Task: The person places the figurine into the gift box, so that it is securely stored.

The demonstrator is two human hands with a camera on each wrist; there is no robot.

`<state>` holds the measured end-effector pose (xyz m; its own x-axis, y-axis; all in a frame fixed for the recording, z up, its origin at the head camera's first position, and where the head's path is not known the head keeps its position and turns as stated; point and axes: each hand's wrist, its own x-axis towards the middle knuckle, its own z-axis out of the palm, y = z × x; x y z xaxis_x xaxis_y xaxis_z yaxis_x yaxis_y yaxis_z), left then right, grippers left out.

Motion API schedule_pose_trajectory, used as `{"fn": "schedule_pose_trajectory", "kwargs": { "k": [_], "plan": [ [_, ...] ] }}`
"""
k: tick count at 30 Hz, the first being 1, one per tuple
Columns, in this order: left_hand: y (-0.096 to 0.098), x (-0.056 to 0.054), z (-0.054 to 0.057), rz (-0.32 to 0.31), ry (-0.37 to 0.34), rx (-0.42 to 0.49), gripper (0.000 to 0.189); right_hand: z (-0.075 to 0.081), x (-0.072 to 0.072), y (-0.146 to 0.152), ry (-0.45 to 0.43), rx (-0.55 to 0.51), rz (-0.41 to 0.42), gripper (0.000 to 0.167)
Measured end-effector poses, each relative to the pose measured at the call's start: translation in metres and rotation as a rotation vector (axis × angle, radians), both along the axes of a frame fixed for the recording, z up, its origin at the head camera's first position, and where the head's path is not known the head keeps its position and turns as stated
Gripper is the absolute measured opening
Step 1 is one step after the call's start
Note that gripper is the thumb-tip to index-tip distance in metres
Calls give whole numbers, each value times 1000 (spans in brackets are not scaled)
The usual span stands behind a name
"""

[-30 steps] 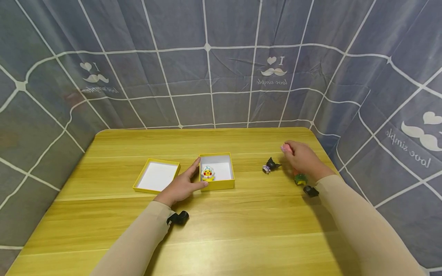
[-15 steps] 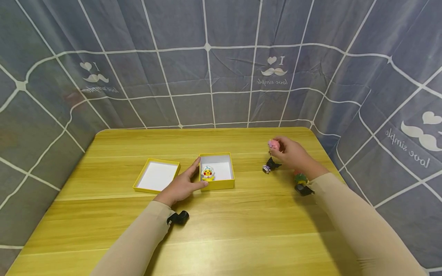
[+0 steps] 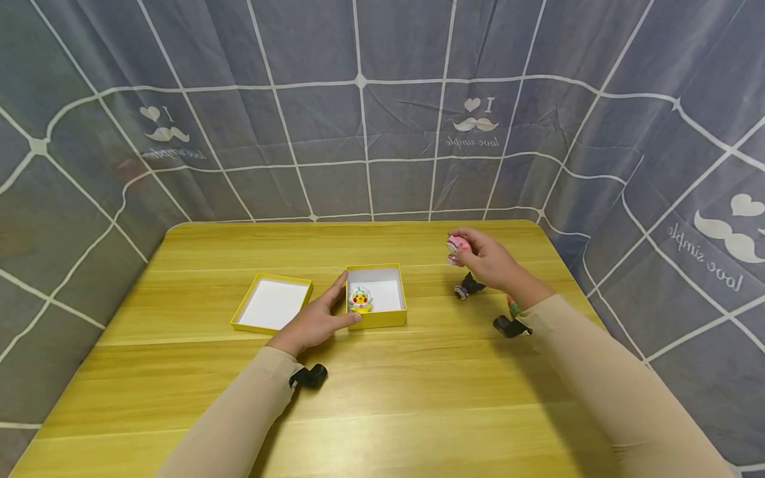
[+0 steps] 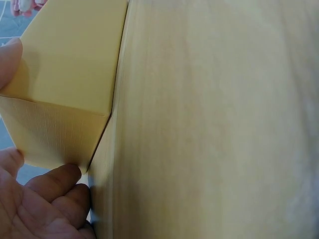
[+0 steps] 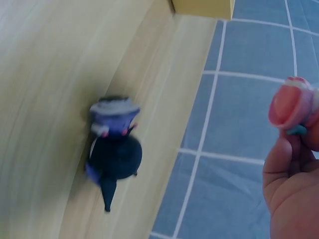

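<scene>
since 1 sec ago, r hand [image 3: 487, 259] + pink fig. [image 3: 460, 245] have moved left, from near the desk's right side to just behind the black fig. [image 3: 471, 285]; l hand [image 3: 319, 322], yellow box [image 3: 379, 320] & the rest look put.

r hand's fingers pinch the pink fig., held raised over the back right part of the desk [image 3: 418, 385]. l hand's fingers are spread, not clenched: thumb along the box's front wall, others against its left side. yellow fig. [image 3: 360, 301] sits inside the box, front left corner. shallow yellow lid [image 3: 271, 305], white inside up, lies on the desk left of the box, partly behind l hand. black fig. lies on the desk btwn box & r sleeve [image 3: 597, 372]; an orange-green fig. [image 3: 514, 307] is mostly hidden by that sleeve.

desk is light yellowish wood w/ long grain running side to side, rounded back corners, soft sheen nr the front; r arm throws a shadow on it. grey-blue curtain [image 3: 400, 126] wraps the back & both sides: white grid lines, folds, hearts, moustaches & mirrored lettering. black wrist cams, l [image 3: 307, 376] & r [image 3: 512, 325], hang off beige sleeves.
</scene>
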<state>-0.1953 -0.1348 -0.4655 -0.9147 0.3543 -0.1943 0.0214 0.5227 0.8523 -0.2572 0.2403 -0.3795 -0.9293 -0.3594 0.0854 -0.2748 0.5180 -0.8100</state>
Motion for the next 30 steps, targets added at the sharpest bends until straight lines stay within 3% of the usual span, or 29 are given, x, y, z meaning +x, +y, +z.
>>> {"fn": "schedule_pose_trajectory", "kwargs": {
  "k": [9, 15, 23, 30],
  "plan": [
    [0, 0, 1, -2, 2, 1, 103, 2, 2, -27, -49, -90, -25, 40],
    [0, 0, 1, -7, 10, -2, 103, -1, 1, -38, -38, -48, 4, 40],
    [0, 1, 1, -4, 13, -13, 103, -4, 0, -52, -63, -46, 121, 46],
    [1, 1, 2, 5, 12, -31, 103, -3, 2, -67, -31, 5, 96, 45]
  ]
}}
